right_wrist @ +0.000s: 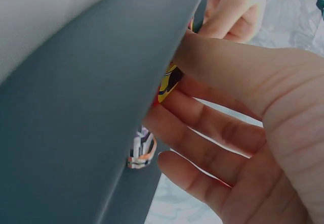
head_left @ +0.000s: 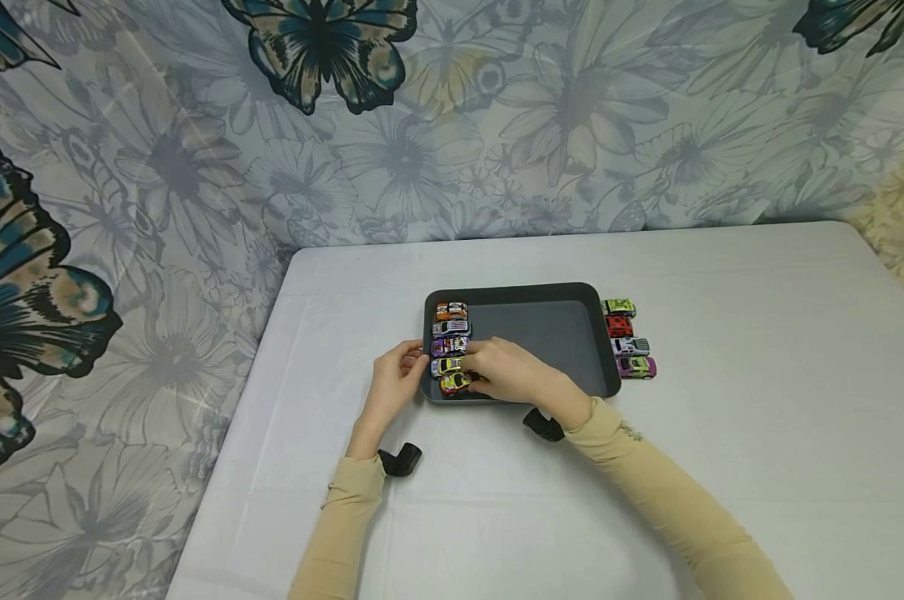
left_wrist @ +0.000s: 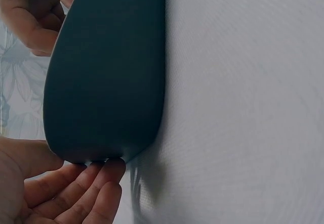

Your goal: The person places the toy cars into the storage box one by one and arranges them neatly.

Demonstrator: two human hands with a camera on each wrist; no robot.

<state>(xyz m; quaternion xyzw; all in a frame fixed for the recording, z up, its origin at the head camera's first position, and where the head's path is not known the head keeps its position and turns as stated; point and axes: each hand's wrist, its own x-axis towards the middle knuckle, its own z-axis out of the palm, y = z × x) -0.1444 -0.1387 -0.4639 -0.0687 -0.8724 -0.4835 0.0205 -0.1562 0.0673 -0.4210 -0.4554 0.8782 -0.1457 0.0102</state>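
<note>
Nine toy cars (head_left: 450,346), divided between a tray (head_left: 541,321) and the bench (head_left: 759,417)

Printed graphics cover the cars, but any lettering is too small to read. Five stand in a column along the left end of the dark grey tray: orange (head_left: 452,311), silver-grey (head_left: 452,328), purple (head_left: 442,347), yellow-and-white (head_left: 444,367) and, nearest the person, yellow-and-red (head_left: 452,383). Four more line up on the bench just beyond the tray's right rim: green, red, silver and purple-and-green.

White cloth covers the bench. Behind it and to the left spreads a patterned backdrop (head_left: 422,183) of grey flowers and large blue-and-tan butterflies (head_left: 324,50).

Both forearms, in tan sleeves (head_left: 661,483), reach in from the near side, with a black device (head_left: 402,460) at each wrist. The left hand (head_left: 393,379) stands at the tray's left end, fingers slightly bent, their tips against its outer wall. The right hand (head_left: 511,371) reaches over the near rim, thumb and fingers narrowed around the yellow-and-red car, which sits slightly askew to its neighbours; the index finger touches or nearly touches the yellow-and-white one.
</note>
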